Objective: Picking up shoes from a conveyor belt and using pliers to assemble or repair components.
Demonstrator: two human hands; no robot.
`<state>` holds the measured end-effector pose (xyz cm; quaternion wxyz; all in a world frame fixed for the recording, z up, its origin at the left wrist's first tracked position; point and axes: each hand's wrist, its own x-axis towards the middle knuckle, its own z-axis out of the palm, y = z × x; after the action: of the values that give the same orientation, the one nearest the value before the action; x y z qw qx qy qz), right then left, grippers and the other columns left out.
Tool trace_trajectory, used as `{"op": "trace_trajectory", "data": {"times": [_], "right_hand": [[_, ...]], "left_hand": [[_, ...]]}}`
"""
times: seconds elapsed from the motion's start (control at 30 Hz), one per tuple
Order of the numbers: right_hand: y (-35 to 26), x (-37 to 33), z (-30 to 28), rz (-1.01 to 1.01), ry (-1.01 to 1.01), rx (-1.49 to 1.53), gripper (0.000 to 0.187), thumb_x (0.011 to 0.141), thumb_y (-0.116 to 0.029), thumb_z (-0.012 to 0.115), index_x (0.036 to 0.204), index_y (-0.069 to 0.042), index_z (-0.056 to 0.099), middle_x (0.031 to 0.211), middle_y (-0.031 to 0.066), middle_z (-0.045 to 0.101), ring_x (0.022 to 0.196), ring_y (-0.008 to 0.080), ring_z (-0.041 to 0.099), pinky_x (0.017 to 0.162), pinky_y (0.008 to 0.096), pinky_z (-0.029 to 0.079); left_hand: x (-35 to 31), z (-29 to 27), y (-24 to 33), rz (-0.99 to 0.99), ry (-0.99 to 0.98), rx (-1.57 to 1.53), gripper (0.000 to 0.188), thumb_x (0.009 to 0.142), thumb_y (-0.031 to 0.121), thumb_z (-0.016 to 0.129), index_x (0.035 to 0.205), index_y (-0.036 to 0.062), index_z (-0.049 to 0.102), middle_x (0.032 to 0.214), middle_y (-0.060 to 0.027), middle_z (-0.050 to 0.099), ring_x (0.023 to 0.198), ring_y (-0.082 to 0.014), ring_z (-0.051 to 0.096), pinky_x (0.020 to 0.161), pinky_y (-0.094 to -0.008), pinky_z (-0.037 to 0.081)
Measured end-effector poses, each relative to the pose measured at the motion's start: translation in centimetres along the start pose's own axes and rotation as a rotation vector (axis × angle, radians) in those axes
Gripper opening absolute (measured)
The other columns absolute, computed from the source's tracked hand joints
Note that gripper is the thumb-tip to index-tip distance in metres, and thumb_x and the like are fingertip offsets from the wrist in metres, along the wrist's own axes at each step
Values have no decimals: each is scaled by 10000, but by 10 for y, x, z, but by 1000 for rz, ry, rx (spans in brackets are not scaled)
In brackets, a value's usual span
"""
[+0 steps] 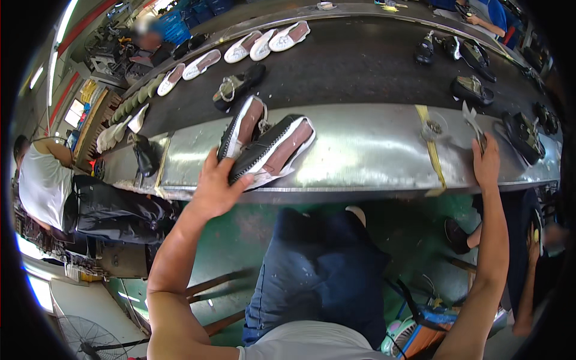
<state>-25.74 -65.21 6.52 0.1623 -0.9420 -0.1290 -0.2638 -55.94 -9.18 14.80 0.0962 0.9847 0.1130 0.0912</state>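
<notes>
At the near edge of the metal bench my left hand (219, 187) is closed on the heel end of a black-and-white shoe upper (259, 155). Its pinkish-brown underside faces up and its rim is white-stitched. A matching shoe upper (244, 123) lies against it on the left, close to my fingertips; whether they touch it I cannot tell. Over the bench's right part, my right hand (487, 161) is wrapped round a pair of silver pliers (473, 123), jaws pointing away from me. Left of the pliers stands a small clear dish (431, 129) of tiny dark pieces.
Behind the metal strip (360, 138) runs a dark conveyor belt (354, 72). White shoe uppers (290, 36) line its far left, and dark shoes (473, 90) sit at right. Yellow tape (429, 144) crosses the strip. A person in a white shirt (48, 174) is at left; others are around.
</notes>
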Motion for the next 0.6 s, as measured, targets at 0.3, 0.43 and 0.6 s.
{"op": "trace_trajectory", "data": {"times": [0.3, 0.43, 0.6], "right_hand": [[-104, -170, -53, -48, -173, 526, 321, 1010, -241, 478, 1207, 5, 533, 1043, 166, 648, 923, 305, 638, 846, 397, 500], [-155, -268, -68, 455, -667, 1170, 227, 990, -164, 517, 1157, -14, 556, 922, 54, 644, 790, 106, 590, 721, 267, 505], [-163, -335, -79, 407, -943, 1258, 298, 905, -193, 680, 1144, -54, 568, 878, -27, 547, 728, 73, 502, 656, 256, 448]], "left_hand": [[120, 4, 87, 69, -370, 114, 748, 898, 453, 618, 1443, -12, 401, 1400, -258, 513, 1363, -361, 443, 1142, -529, 264], [148, 39, 60, 115, -418, -101, 673, 880, 415, 636, 1386, -6, 496, 1312, -249, 594, 1230, -364, 571, 1067, -411, 404], [60, -3, 88, 387, -312, -583, 637, 887, 301, 688, 1423, 30, 478, 1343, -214, 563, 1255, -292, 543, 1067, -356, 409]]}}
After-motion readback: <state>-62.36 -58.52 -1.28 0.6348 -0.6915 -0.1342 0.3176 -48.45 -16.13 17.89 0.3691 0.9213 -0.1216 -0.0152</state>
